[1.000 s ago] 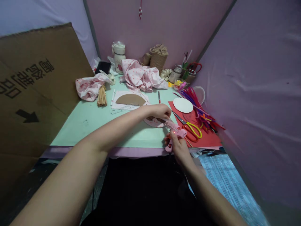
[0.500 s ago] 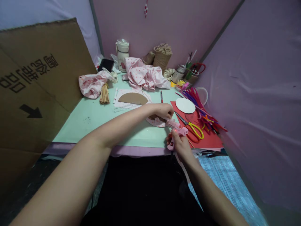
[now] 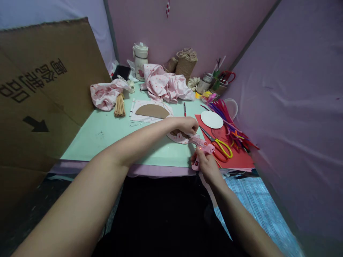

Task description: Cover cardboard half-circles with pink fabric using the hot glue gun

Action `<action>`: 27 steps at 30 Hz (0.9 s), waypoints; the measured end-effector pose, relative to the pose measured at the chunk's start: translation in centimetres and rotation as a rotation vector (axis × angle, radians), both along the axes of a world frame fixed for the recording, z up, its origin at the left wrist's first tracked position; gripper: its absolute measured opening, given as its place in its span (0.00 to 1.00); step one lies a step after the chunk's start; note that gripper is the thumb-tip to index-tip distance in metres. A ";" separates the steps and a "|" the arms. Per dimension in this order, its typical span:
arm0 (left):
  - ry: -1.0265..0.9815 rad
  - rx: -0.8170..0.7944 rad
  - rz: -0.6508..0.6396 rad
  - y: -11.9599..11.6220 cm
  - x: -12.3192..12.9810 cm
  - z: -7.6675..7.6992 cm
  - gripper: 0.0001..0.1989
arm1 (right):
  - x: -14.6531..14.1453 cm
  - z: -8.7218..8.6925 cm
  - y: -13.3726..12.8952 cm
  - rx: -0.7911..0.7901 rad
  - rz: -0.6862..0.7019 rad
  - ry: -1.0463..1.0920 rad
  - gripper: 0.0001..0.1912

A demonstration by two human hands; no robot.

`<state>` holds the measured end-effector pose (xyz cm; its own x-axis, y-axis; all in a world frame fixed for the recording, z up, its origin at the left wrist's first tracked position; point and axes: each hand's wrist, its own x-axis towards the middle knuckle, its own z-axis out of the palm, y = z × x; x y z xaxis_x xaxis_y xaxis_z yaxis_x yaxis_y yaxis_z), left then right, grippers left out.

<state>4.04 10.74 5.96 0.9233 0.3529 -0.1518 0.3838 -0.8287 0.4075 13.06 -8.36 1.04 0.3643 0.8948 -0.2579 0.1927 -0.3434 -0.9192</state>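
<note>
My right hand [image 3: 205, 161] is wrapped round the handle of a pink glue gun [image 3: 205, 146], whose small red light is lit. The gun's nozzle points up and left toward my left hand [image 3: 189, 125]. My left hand is closed at the edge of a round piece covered in pink dotted cloth [image 3: 180, 139]; what its fingertips pinch is too small to make out. My left forearm covers part of that piece. Brown cardboard shows in its middle. Behind it a brown cardboard half-disc [image 3: 152, 111] lies on pale cloth.
Yellow-handled scissors [image 3: 223, 148] and a white oval disc [image 3: 212, 119] lie on red sheets [image 3: 241, 159] at the right, beside pipe cleaners [image 3: 227, 119]. Sticks [image 3: 119, 107], crumpled cloth [image 3: 166, 85], a bottle [image 3: 140, 60] and twine [image 3: 186, 64] stand behind. A cardboard box [image 3: 48, 92] is at left.
</note>
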 end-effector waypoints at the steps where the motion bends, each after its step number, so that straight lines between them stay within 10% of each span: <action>1: 0.003 0.003 0.000 0.0 0.0 -0.1 0.12 | 0.0 0.0 0.0 -0.001 -0.003 -0.004 0.30; 27: -0.006 -0.003 0.003 0.3 0.3 -0.3 0.12 | 0.5 0.2 0.5 -0.018 0.021 -0.049 0.31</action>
<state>4.31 11.01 5.65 0.9230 0.3555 -0.1475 0.3840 -0.8263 0.4120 13.53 -7.90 1.23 0.3579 0.8979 -0.2563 0.2447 -0.3551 -0.9022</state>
